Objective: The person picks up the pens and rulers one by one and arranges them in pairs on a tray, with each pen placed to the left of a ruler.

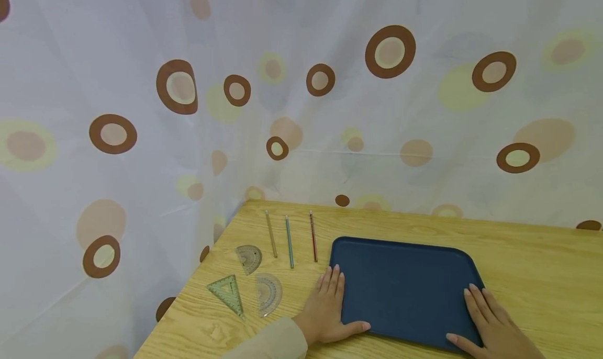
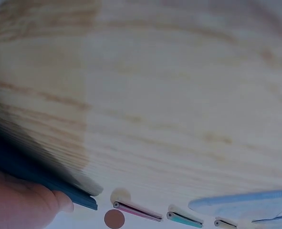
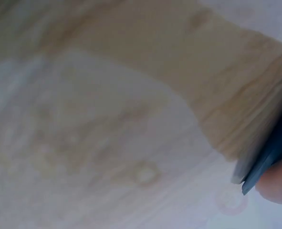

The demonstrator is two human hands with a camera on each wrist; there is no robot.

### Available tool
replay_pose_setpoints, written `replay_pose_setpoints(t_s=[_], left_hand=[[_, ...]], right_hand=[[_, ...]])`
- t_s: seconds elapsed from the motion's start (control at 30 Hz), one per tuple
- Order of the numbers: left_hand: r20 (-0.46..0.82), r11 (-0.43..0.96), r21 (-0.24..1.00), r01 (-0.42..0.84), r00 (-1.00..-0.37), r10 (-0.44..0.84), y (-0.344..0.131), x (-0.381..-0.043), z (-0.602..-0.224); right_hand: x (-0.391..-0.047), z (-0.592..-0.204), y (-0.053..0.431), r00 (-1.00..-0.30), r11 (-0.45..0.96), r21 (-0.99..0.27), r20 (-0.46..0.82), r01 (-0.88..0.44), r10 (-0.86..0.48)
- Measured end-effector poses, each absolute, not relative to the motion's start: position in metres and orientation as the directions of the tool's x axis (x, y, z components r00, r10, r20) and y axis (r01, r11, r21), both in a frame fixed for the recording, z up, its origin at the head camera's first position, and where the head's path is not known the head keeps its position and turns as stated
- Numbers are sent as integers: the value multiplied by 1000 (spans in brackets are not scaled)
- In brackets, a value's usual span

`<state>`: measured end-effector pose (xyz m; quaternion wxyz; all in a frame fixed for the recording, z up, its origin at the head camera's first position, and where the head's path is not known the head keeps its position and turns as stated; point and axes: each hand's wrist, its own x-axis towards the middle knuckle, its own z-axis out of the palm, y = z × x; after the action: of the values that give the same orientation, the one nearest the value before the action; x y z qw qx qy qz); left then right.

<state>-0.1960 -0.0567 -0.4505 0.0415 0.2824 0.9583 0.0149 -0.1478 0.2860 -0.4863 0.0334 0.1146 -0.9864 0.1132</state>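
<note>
Left grip [image 1: 325, 307] is spread, its long fingers straight along the left edge of a dark blue tray [image 1: 406, 291] and its thumb stretched out over the near left corner. Right grip [image 1: 498, 332] mirrors it at the right edge, fingers straight and thumb set apart over the near right corner. Neither is curled round the tray; both touch it at its rim. Tray and hands are on the near part of a wood-grained surface [image 1: 542, 275], right of the other things. In the right wrist view the finger against the tray's edge is blurred.

Just beyond the tray's left edge lies a red pencil [image 1: 313, 237], then a blue pencil [image 1: 289, 242] and a yellow pencil [image 1: 271, 234], roughly side by side and apart from one another. Nearer the person, left of the left hand, are a clear protractor [image 1: 273, 295], a green triangle ruler [image 1: 232, 299] and, farther back, a smaller-looking protractor [image 1: 252, 256].

A pale sleeve [image 1: 278, 340] covers the left forearm. Behind the surface hangs a white sheet [image 1: 330, 118] printed with brown, tan and yellow circles.
</note>
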Motion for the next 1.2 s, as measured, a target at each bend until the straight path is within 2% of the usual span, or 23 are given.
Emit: replay_pose_setpoints(t_s=[0.2, 0.4, 1.2], left_hand=[[-67, 840, 53, 540, -837, 543, -57, -194, -448], [-71, 840, 37, 541, -837, 542, -56, -194, -445], [-104, 828, 65, 557, -821, 561, -60, -200, -450]], right_hand=[[-150, -484, 285, -951, 939, -174, 150, -295, -271], [-152, -485, 288, -951, 938, -172, 136, -301, -280], [-155, -488, 293, -963, 924, -271, 74, -269, -259]])
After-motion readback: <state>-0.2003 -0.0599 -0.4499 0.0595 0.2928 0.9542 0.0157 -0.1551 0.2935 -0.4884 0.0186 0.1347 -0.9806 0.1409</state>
